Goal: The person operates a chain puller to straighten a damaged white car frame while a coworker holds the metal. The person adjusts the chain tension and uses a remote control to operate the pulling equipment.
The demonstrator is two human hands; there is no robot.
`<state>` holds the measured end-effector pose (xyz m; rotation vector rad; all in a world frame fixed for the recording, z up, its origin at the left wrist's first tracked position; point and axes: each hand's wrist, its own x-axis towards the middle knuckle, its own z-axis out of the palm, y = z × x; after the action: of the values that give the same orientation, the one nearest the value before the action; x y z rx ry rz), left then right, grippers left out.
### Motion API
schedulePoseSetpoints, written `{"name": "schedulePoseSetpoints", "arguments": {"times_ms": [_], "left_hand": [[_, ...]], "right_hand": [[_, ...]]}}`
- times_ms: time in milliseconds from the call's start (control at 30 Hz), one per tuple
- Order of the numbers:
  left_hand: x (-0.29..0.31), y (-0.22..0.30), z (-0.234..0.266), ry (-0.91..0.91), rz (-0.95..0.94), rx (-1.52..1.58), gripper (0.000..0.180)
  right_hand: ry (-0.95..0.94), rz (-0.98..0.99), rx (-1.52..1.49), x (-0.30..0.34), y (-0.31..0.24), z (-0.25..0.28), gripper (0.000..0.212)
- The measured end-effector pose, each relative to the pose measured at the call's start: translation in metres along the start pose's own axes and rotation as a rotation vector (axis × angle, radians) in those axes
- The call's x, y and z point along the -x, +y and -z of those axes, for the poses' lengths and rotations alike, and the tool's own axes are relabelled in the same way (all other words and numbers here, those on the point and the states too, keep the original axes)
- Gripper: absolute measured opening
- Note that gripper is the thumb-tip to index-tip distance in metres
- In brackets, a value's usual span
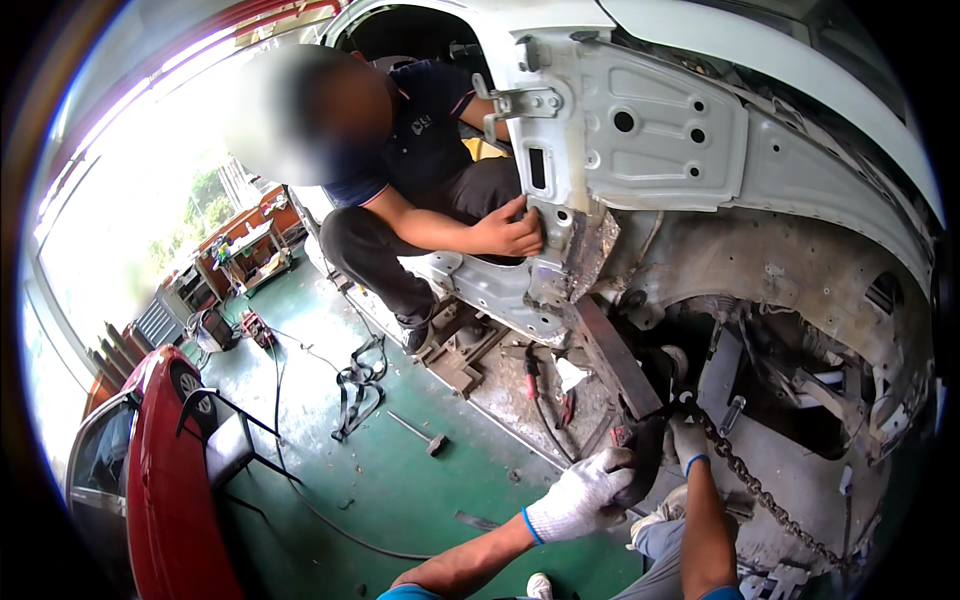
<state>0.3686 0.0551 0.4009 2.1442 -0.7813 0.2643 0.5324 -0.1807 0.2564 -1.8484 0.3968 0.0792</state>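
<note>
The gloved left hand (588,493) is curled closed around a black handheld tool (648,458), elongated and rounded, at the near end of the brown steel bar (614,358). The gloved right hand (689,443) is just beside the tool; hidden fingers leave its opening and hold undeterminable. Right of the bar: a chain (745,477). Left: a hammer (436,444). Above: a pale car body (660,130).

This is a car body repair workshop. A partly stripped white car body (670,130) with bare inner panels fills the right, and a heavy chain (757,490) stretches near it. A hammer (422,434) lies on the green floor (440,510); a red car (165,470) stands left, a cluttered workbench (247,241) far left.
</note>
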Motion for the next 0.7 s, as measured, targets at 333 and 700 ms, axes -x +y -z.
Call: {"name": "schedulePoseSetpoints", "arguments": {"times_ms": [333,700], "left_hand": [[-0.014,-0.01,0.007,0.306,-0.063,-0.278,0.028],[-0.038,-0.019,-0.021,0.223,0.121,0.711,0.033]], "right_hand": [[-0.523,-0.257,-1.358,0.002,-0.049,-0.021,0.043],[-0.418,-0.395,-1.454,-0.093,0.043,-0.032,0.016]]}}
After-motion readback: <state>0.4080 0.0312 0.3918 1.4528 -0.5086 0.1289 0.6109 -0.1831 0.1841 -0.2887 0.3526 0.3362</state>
